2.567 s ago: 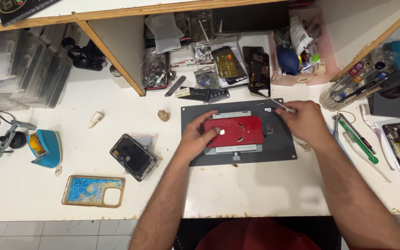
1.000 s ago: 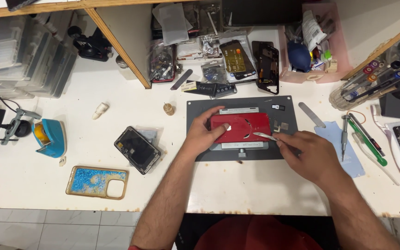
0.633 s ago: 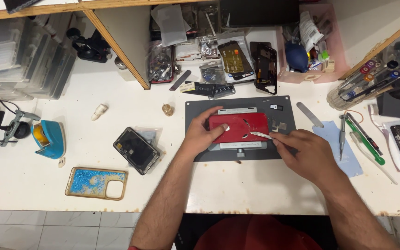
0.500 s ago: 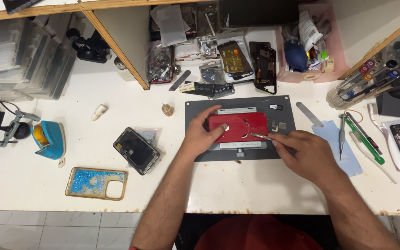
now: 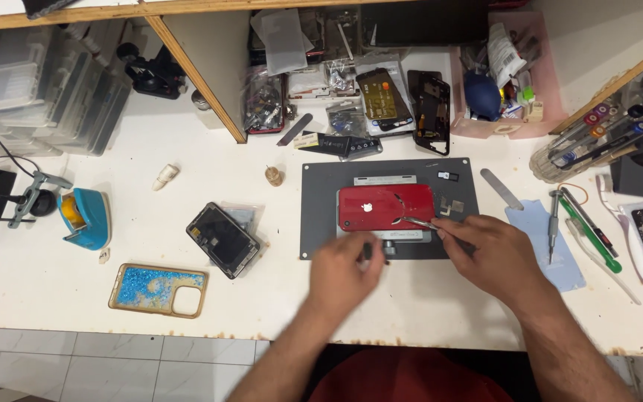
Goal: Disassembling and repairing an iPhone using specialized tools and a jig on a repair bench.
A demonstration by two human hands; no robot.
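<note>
A red phone point(image 5: 385, 208) lies back side up in a clamp on a grey work mat point(image 5: 318, 216). My right hand point(image 5: 496, 257) holds metal tweezers point(image 5: 420, 222) with the tips at the phone's lower right edge. My left hand point(image 5: 345, 275) is at the mat's near edge, fingers curled around the small dark knob point(image 5: 368, 251) of the clamp. Small loose parts point(image 5: 452, 205) lie on the mat right of the phone.
A black phone screen point(image 5: 223, 240) and a glittery blue case point(image 5: 159, 290) lie at left. A blue cloth point(image 5: 552, 246), screwdrivers point(image 5: 586, 223) and a spudger point(image 5: 501, 189) lie at right. Shelves with parts run along the back; a blue tool stand point(image 5: 85, 217) is far left.
My left hand has come off the red phone and dropped to the clamp knob at the mat's near edge. The right hand keeps the tweezers at the phone.
</note>
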